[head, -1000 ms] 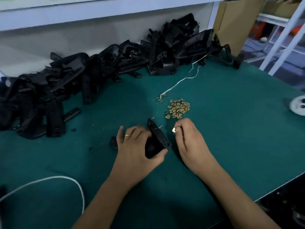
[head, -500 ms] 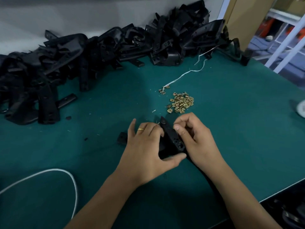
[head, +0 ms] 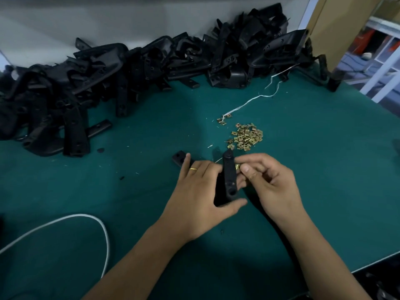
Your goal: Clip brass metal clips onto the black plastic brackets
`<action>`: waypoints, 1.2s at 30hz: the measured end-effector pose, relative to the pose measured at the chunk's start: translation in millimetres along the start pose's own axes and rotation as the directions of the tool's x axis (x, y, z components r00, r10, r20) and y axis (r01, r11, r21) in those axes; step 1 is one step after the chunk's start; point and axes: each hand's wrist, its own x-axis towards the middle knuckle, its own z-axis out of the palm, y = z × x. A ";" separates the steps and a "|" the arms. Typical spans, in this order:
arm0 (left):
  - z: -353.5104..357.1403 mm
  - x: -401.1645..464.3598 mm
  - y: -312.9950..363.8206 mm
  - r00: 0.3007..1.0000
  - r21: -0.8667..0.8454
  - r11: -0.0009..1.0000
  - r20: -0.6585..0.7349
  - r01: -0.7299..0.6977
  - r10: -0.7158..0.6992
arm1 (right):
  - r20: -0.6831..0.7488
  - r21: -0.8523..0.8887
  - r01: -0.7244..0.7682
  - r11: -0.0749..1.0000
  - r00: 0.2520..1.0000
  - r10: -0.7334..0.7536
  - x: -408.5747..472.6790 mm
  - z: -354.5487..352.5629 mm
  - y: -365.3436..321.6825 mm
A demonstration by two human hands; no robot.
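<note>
The left hand grips a black plastic bracket and holds it tilted up off the green tabletop, thumb under its near end. The right hand pinches a brass clip between thumb and fingers and presses it against the bracket's right edge; whether it is fully seated cannot be told. The job looks to be at an early or middle stage: a small heap of loose clips lies just beyond the hands, and a long pile of brackets runs along the back of the tabletop. Which of those already carry clips cannot be made out. A white cable loops at the near left.
</note>
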 end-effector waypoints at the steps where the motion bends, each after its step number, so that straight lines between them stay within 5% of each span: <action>1: -0.5 -1.0 -0.4 0.999 -0.028 0.999 0.026 -0.022 0.022 | -0.020 0.027 -0.002 1.000 1.000 0.002 0.2 -0.8 -0.7; 8: -2.2 -1.6 -3.5 0.996 -0.118 0.990 0.026 -0.080 0.083 | -0.034 0.087 -0.036 0.996 0.999 0.039 0.1 -2.8 -1.0; 21: -4.1 -2.2 1.3 0.981 0.225 0.956 0.019 -0.190 0.191 | -0.011 0.168 -0.038 0.985 0.999 0.040 0.1 -7.0 -2.6; 30: -10.9 -8.5 -0.1 0.980 0.153 0.970 0.082 -0.191 0.180 | 0.036 0.061 0.013 0.998 0.999 -0.015 -5.3 -4.8 -3.7; 36: -11.3 -11.4 -4.1 0.970 -0.121 0.969 0.092 -0.215 0.226 | 0.302 0.149 -0.131 0.980 0.950 0.081 1.7 -15.3 -6.3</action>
